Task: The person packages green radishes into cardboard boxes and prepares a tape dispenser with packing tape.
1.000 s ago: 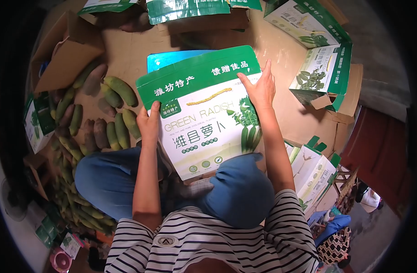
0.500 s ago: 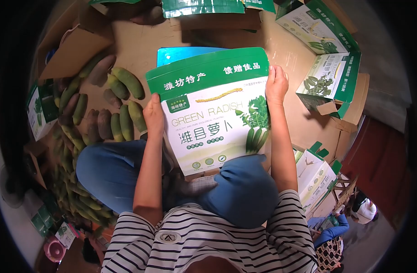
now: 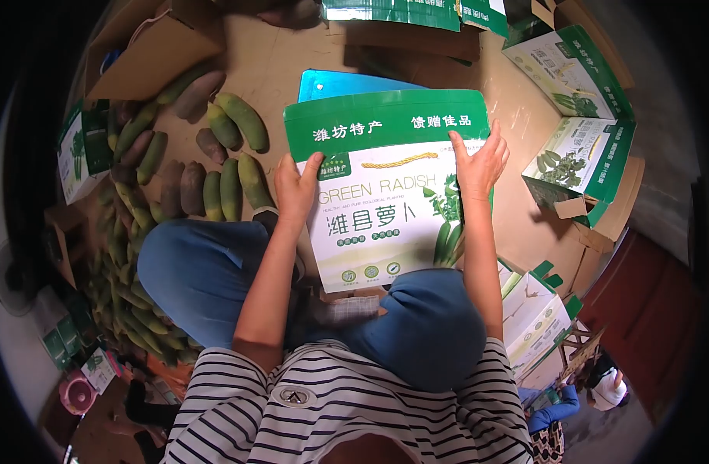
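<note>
A green and white radish gift box (image 3: pixel 385 201), printed "GREEN RADISH" and fitted with a yellow rope handle (image 3: pixel 401 161), is held in front of me with its lower edge by my knees. My left hand (image 3: pixel 296 184) grips its left edge, thumb on the front. On the opposite edge, my right hand (image 3: pixel 480 161) holds on below the green top band, thumb across the face and fingers at the side. Behind the box, a bright blue flat object (image 3: pixel 347 83) sticks out past the top.
Green radishes (image 3: pixel 231 189) lie on the cardboard to the left, with a large heap (image 3: pixel 130 286) lower down. An open brown carton (image 3: pixel 161 50) stands at upper left. More printed boxes (image 3: pixel 575 155) are at right, another box (image 3: pixel 536 317) below them. Other people (image 3: pixel 602 387) are at lower right.
My view has shifted, so the surroundings sit differently in the frame. The box is tilted less, and my right hand has its thumb and fingers spread wider along the right edge.
</note>
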A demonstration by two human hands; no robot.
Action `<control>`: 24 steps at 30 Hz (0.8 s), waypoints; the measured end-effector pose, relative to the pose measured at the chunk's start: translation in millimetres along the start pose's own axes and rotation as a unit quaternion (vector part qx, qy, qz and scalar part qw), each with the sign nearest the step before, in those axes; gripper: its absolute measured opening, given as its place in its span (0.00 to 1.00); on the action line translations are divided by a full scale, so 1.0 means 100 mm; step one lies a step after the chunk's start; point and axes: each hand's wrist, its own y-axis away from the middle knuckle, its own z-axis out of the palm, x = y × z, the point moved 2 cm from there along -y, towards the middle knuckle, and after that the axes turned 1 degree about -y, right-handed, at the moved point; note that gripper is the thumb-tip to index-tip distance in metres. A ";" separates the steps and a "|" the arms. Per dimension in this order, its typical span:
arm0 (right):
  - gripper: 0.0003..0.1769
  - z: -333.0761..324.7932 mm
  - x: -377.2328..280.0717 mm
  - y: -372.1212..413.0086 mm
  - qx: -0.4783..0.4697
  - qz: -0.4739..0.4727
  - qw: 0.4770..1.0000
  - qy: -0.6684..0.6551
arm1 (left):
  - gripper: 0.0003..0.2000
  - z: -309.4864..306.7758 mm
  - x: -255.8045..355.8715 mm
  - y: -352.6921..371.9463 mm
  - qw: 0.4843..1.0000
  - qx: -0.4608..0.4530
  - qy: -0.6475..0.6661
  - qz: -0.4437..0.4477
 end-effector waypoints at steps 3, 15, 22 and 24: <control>0.41 0.02 0.06 -0.03 0.029 -0.025 0.999 -0.024 | 0.18 -0.01 -0.12 -0.02 0.998 -0.004 0.055 -0.029; 0.33 0.36 -1.39 0.07 -0.086 -0.293 0.950 -0.060 | 0.38 -0.01 -0.09 -0.01 0.924 -0.074 0.322 -0.191; 0.33 0.29 -2.44 0.46 -0.102 -0.398 0.887 -0.213 | 0.33 0.00 0.24 0.03 0.897 0.008 0.420 -0.136; 0.35 0.28 -2.38 0.47 -0.101 -0.386 0.890 -0.220 | 0.29 -0.02 0.23 0.06 0.901 -0.045 0.416 -0.110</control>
